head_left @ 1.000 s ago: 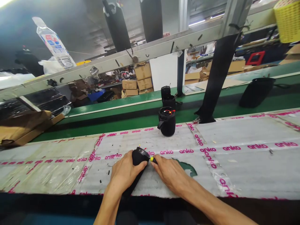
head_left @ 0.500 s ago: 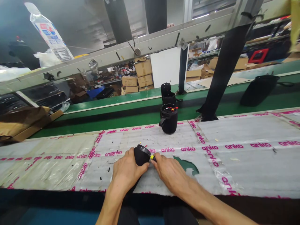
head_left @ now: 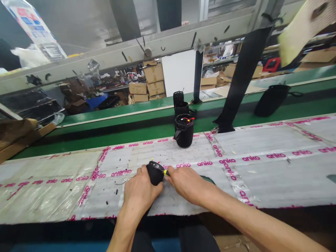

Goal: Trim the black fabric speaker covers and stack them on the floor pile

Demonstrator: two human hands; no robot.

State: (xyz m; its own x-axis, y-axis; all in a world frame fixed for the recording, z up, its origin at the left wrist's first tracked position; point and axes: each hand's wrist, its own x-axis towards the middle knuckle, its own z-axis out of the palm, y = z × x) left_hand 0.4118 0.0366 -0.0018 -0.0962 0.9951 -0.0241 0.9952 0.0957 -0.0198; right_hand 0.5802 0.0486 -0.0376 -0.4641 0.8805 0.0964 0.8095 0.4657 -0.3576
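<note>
My left hand (head_left: 140,189) is wrapped round a black fabric-covered speaker housing (head_left: 155,174), tilted above the covered bench. A dark rim with small holes tops it, and short yellow and red wire ends show there. From the right, my right hand (head_left: 185,182) grips a small tool with a yellow and black handle (head_left: 166,172) in a pinch. The tool's front end is at the housing's rim; its tip is too small to make out. Further back stands a similar black housing (head_left: 184,134), upright, with a side strap and red and yellow wires in its open top.
White sheeting taped with pink "anko" print covers the bench (head_left: 162,157). Behind it runs a green conveyor belt (head_left: 110,131) bearing another black housing (head_left: 181,105) and a dark strapped cylinder (head_left: 273,99). A black-wrapped post (head_left: 237,80) rises at right; a beam (head_left: 105,59) crosses above.
The camera view has shifted, so the bench and background sit further left. My hands keep hold of the housing and the tool, with little change between them.
</note>
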